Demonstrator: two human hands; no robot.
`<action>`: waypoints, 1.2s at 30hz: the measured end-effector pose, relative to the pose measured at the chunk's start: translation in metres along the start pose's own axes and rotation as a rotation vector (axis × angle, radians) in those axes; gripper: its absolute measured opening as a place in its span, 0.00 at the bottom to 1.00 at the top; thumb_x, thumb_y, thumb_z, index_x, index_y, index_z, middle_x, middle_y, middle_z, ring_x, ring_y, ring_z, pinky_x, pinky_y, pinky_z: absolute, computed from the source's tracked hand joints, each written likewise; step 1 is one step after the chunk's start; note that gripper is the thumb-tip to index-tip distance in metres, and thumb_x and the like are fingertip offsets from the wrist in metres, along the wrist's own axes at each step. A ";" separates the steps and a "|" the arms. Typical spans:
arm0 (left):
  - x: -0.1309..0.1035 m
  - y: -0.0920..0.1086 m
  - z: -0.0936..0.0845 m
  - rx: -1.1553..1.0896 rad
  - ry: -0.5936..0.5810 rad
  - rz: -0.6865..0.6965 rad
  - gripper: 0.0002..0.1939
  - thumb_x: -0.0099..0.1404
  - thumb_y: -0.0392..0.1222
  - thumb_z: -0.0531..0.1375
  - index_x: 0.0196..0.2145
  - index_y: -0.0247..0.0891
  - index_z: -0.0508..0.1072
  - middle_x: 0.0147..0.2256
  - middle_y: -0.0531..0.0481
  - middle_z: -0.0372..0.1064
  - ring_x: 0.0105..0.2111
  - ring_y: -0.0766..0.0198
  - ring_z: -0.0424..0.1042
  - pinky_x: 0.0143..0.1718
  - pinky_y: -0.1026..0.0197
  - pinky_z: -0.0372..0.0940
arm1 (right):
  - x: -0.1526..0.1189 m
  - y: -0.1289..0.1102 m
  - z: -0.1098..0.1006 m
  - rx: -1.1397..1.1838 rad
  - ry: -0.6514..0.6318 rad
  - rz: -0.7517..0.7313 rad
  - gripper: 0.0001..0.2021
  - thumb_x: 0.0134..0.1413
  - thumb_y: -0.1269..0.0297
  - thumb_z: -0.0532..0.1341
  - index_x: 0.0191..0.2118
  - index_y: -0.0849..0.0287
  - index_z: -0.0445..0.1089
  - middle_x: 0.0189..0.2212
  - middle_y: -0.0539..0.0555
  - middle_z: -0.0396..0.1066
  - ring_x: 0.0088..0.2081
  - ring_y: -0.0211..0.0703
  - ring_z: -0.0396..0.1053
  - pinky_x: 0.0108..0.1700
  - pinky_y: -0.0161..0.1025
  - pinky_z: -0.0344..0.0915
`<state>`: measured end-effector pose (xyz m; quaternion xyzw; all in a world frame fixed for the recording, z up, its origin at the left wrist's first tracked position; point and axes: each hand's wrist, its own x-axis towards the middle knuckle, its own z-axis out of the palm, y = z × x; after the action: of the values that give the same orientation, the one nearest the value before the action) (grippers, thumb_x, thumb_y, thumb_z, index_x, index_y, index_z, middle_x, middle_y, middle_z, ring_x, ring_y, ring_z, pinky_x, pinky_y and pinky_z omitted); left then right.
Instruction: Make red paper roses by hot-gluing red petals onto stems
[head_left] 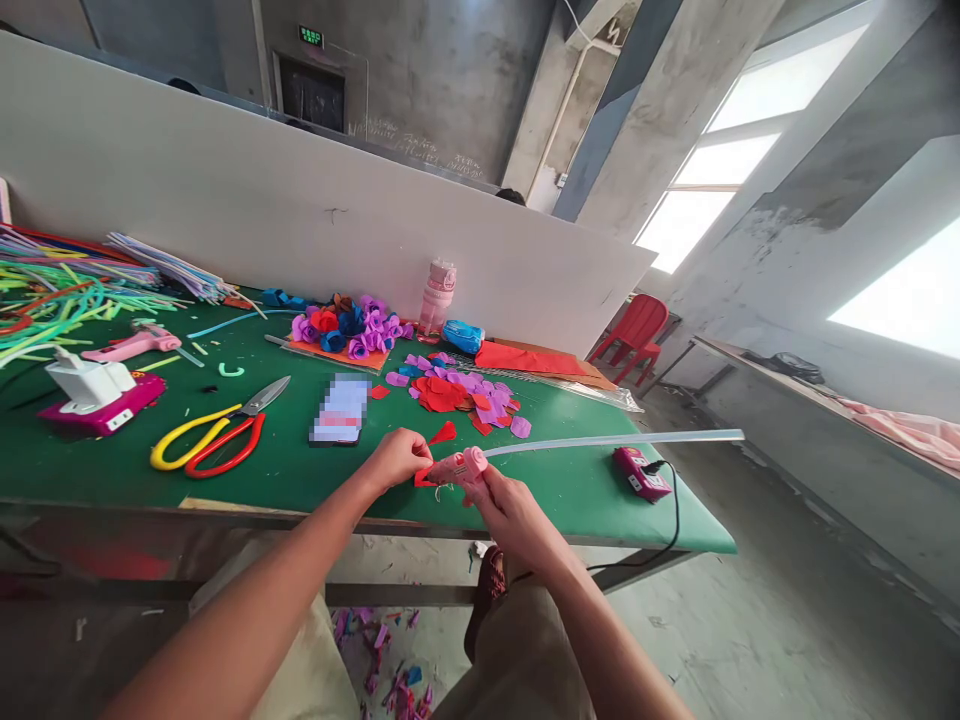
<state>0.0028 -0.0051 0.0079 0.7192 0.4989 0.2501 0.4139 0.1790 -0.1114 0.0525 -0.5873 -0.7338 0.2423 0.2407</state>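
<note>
My right hand (504,498) is wrapped round a pink hot glue gun (459,466). A long translucent glue stick (615,440) sticks out of its back end toward the right. The gun's nozzle points left, close to my left hand (399,458). The fingers of that hand are pinched on a small red paper piece (424,478) at the nozzle; its exact shape is partly hidden. Just behind lies a red paper petal (443,432). Farther back is a pile of loose red and purple paper petals (457,392).
Finished paper flowers (352,325) lie at the back beside a pink bottle (437,300). Scissors (225,430), a phone (340,410), and another pink glue gun (139,344) are on the left. A corded power strip (642,474) sits near the right edge. A white partition (300,220) stands behind.
</note>
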 end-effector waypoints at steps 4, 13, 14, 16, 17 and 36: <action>0.000 0.000 0.001 -0.011 0.001 -0.001 0.08 0.44 0.42 0.58 0.18 0.34 0.73 0.19 0.51 0.70 0.23 0.64 0.65 0.23 0.64 0.55 | 0.000 0.000 0.001 0.004 -0.003 -0.003 0.13 0.62 0.58 0.47 0.34 0.58 0.64 0.23 0.49 0.67 0.23 0.38 0.60 0.27 0.33 0.52; -0.001 -0.001 0.001 -0.026 -0.009 0.013 0.08 0.44 0.43 0.59 0.18 0.34 0.72 0.19 0.51 0.69 0.23 0.63 0.66 0.23 0.64 0.55 | 0.000 -0.002 -0.001 -0.011 -0.001 0.004 0.13 0.62 0.58 0.47 0.33 0.58 0.64 0.23 0.50 0.68 0.23 0.38 0.61 0.27 0.33 0.52; -0.001 0.000 0.000 -0.023 -0.009 0.013 0.08 0.44 0.43 0.59 0.18 0.35 0.72 0.19 0.51 0.69 0.23 0.63 0.66 0.23 0.64 0.55 | 0.000 -0.002 -0.001 -0.009 -0.003 0.003 0.13 0.62 0.58 0.48 0.33 0.58 0.64 0.24 0.50 0.69 0.24 0.38 0.61 0.28 0.33 0.52; -0.001 0.001 0.000 -0.018 -0.011 0.008 0.08 0.44 0.42 0.59 0.18 0.35 0.72 0.19 0.51 0.69 0.23 0.63 0.65 0.23 0.64 0.55 | 0.000 -0.002 -0.001 -0.002 -0.007 -0.001 0.13 0.62 0.58 0.47 0.34 0.58 0.64 0.25 0.51 0.70 0.25 0.39 0.63 0.28 0.33 0.53; -0.001 0.001 0.000 -0.014 -0.013 0.007 0.08 0.44 0.42 0.59 0.18 0.34 0.72 0.19 0.51 0.69 0.23 0.63 0.65 0.23 0.64 0.55 | 0.000 -0.002 -0.001 0.000 -0.007 -0.003 0.13 0.62 0.58 0.47 0.34 0.58 0.63 0.26 0.51 0.70 0.25 0.39 0.63 0.29 0.33 0.53; -0.001 0.001 0.000 -0.019 -0.018 0.014 0.07 0.44 0.42 0.59 0.18 0.35 0.71 0.19 0.51 0.70 0.24 0.63 0.66 0.23 0.64 0.55 | 0.002 -0.003 -0.001 -0.020 -0.006 -0.002 0.14 0.63 0.57 0.46 0.33 0.57 0.62 0.25 0.51 0.69 0.25 0.39 0.63 0.29 0.34 0.54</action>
<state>0.0034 -0.0062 0.0089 0.7209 0.4879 0.2512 0.4232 0.1768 -0.1100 0.0549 -0.5883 -0.7375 0.2365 0.2328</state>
